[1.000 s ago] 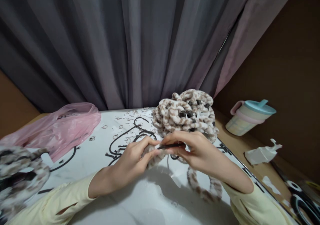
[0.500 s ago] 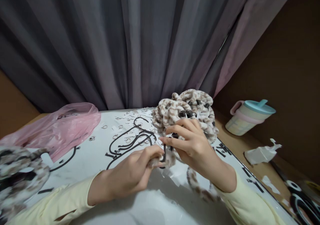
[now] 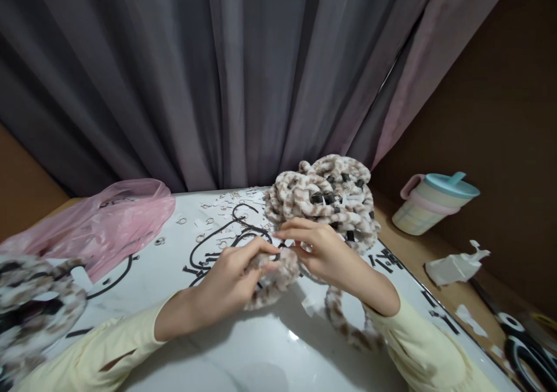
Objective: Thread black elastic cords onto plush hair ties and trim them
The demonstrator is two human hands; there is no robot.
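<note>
My left hand [image 3: 232,276] is closed on a fluffy white-and-brown plush ring [image 3: 285,269], held just above the table. A short dark piece [image 3: 276,257] shows at the ring's top, by the left thumb and forefinger. My right hand [image 3: 328,258] has its fingertips pinched together against the ring's upper edge, on a bit of black cord [image 3: 282,244] that they mostly cover. Below my right wrist lies another plush ring [image 3: 348,325]. Behind the hands rises a pile of similar plush rings [image 3: 322,192] with black bands.
Black cords [image 3: 213,229] and small metal rings lie on the white table [image 3: 209,351]. A pink plastic bag [image 3: 130,212] and more plush rings [image 3: 56,322] are at left. On the right ledge stand a lidded cup [image 3: 429,206], a white packet [image 3: 455,267] and black-handled scissors [image 3: 522,357].
The black cord that stood upright between my hands is now mostly hidden under my right fingertips. My left hand has turned, showing more of the plush ring, and my right hand has shifted slightly left.
</note>
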